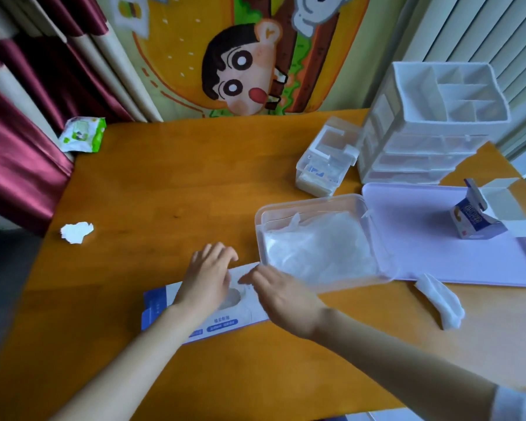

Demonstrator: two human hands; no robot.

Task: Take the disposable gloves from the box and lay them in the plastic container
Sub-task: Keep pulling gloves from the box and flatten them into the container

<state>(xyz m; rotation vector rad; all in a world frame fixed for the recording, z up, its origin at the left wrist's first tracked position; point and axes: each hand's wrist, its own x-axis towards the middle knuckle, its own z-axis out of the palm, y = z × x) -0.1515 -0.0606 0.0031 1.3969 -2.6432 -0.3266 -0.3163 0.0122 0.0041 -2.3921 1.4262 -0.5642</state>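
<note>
Left hand (208, 278), fingers spread, presses the glove box (225, 322) near the desk's (164, 183) front edge to steady it; right hand (281, 294) reaches its opening, grip unclear.

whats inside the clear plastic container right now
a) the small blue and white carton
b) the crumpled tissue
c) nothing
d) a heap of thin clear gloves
d: a heap of thin clear gloves lies inside the clear plastic container, while the crumpled tissue lies on the table far to its left and the small blue and white carton stands outside it to its right.
</note>
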